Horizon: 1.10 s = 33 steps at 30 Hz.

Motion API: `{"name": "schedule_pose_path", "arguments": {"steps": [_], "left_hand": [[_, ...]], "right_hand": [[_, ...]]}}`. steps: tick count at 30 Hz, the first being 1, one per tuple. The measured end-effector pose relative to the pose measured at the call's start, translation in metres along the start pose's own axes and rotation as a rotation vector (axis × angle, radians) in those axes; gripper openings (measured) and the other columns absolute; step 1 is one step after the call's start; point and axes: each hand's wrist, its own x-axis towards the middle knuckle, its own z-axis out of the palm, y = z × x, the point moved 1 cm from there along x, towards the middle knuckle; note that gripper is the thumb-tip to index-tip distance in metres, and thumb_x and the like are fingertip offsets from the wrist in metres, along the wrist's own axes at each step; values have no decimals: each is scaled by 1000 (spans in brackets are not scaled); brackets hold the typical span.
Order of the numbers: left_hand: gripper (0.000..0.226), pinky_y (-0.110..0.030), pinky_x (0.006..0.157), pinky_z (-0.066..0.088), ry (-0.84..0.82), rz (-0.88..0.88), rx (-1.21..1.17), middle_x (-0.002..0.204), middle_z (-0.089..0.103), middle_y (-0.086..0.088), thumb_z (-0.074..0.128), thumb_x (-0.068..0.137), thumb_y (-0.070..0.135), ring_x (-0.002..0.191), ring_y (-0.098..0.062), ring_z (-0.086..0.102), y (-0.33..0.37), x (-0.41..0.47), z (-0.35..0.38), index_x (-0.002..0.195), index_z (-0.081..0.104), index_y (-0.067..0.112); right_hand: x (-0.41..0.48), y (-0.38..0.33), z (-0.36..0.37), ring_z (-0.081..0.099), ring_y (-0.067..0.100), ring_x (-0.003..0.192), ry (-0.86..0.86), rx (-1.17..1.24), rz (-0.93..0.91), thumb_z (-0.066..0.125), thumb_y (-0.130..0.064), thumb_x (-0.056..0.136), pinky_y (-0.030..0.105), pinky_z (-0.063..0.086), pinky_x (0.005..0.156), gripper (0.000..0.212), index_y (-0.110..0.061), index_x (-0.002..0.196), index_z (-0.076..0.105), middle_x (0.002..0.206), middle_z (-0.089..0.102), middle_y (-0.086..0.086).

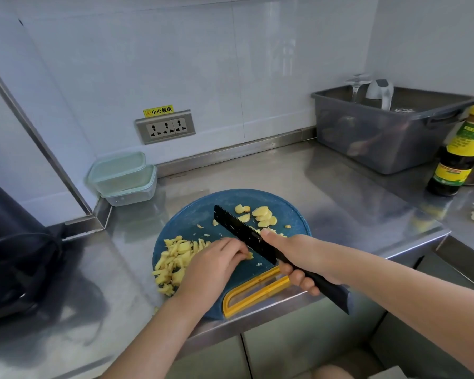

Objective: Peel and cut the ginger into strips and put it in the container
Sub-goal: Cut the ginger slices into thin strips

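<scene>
Head view. Looks down on a stainless steel counter point(340, 187) set into a corner of white wall panels point(230, 64). Shows a triple socket strip point(165, 127) on the back wall, under a yellow label point(158, 111) reading 小心触电. Takes in two stacked lidded containers point(123, 177) in the corner, a grey bin point(389, 132) at far right, a dark sauce bottle point(460, 151) near the bin with a yellow-green label too small to read, and a dark bag point(17, 255) at left.

Nearer, a round blue cutting board point(192, 214) at the counter's front edge, yellow handle point(255, 292) toward the person.

Across it, a black knife point(241, 231): long axis diagonal, tip aimed far-left toward the containers, handle running back near-right. Right hand point(293, 258) wrapped round the handle, thumb laid on the blade's side. Left hand point(216, 266) knuckles up, fingers curled, fingertips pinning a ginger piece point(249, 255) just beside the blade.

Ginger strips point(173, 263) heaped on the board's left side, some over the rim. Ginger slices point(260, 216) on the far right part of the board, beyond the blade. All of it well apart from the containers.
</scene>
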Motion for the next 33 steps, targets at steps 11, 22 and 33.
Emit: {"name": "schedule_pose_path", "arguments": {"steps": [11,22,33], "left_hand": [[10,-8,74,42,-274,-249,-298,92,63,17,58,92,21,88,7,56,-6,26,-12,93,66,27],[9,-14,67,47,-172,-388,-208,84,66,9,63,89,25,75,1,60,-3,29,-8,93,66,18],[17,-20,74,53,-6,-121,-14,96,62,16,72,81,11,84,-4,62,8,-2,-11,94,71,22]], "right_hand": [[-1,2,-3,37,9,30,15,10,-13,36,-80,81,15,33,34,68,-18,56,42,42,42,-4],[1,-2,-1,38,9,32,2,-30,-19,34,-81,81,16,35,36,67,-18,58,44,43,44,-5],[-4,-8,-2,34,8,32,-6,-164,21,30,-80,83,15,32,36,67,-19,58,39,42,39,-6]]}}
